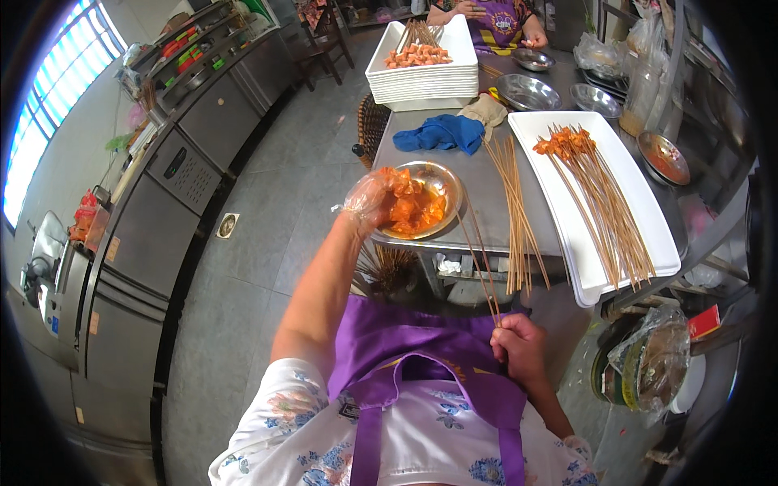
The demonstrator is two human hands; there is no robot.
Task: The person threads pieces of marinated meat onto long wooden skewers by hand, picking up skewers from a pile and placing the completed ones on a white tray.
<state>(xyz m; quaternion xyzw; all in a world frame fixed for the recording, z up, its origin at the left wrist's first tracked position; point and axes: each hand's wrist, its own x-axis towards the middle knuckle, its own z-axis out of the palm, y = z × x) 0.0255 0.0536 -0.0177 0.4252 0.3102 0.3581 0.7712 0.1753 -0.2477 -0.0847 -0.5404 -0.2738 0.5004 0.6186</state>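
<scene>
My left hand (368, 195), in a clear plastic glove, is over the left rim of a steel bowl (453, 182). Its fingers are on orange-red marinated meat pieces (410, 206), some of them lifted near the bowl's upper left edge. Low in front of the purple apron, my right hand (520, 345) grips thin skewers (479, 261) by their lower ends. Their upper ends reach towards the bowl's right rim. Bare wooden skewers (513, 212) lie in a loose bundle beside the bowl. Loaded skewers (598, 188) rest in a white tray (541, 136), meat at their far ends.
A blue cloth (440, 135) lies behind the bowl on the steel table (474, 176). Stacked white trays (422, 91) hold more meat skewers at the far left corner. Steel bowls (529, 92) stand at the back, near another person's hand (533, 37). A bin (647, 370) stands low right.
</scene>
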